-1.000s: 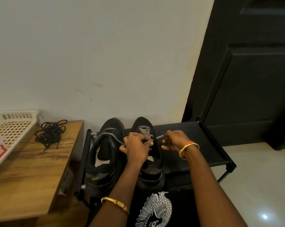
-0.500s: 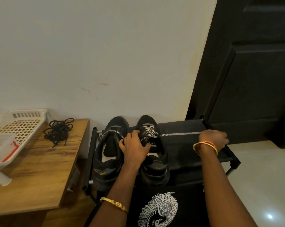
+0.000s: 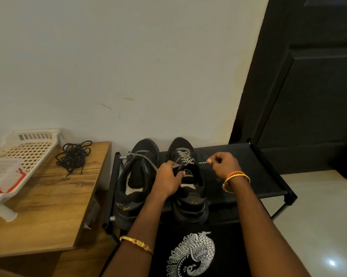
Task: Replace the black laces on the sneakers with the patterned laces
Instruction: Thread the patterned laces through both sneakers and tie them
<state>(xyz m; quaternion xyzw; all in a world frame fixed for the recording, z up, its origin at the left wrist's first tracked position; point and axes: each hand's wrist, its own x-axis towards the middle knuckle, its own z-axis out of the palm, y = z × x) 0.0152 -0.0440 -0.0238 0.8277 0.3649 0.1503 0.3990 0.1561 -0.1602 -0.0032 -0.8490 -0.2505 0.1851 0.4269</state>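
Two black sneakers stand side by side on a black shoe rack [image 3: 268, 176], toes to the wall. The right sneaker [image 3: 190, 198] has a black-and-white patterned lace [image 3: 183, 156] crossed through its front eyelets. My left hand [image 3: 168, 180] grips that sneaker's tongue and upper edge. My right hand [image 3: 223, 164] pinches the lace's right end just beside the shoe. The lace's other end trails left over the left sneaker [image 3: 132, 186], which shows no lacing. A tangle of black laces [image 3: 73, 155] lies on the wooden table.
The wooden side table [image 3: 49, 206] stands left of the rack and carries a white plastic basket [image 3: 23, 148]. A pale wall is right behind the shoes and a black door [image 3: 308, 86] is at the right. Pale floor tiles [image 3: 318, 216] lie right of the rack.
My right hand had drawn the lace far out to the right; it has now come back close to the sneaker, still pinching the lace. My left hand stays on the shoe.
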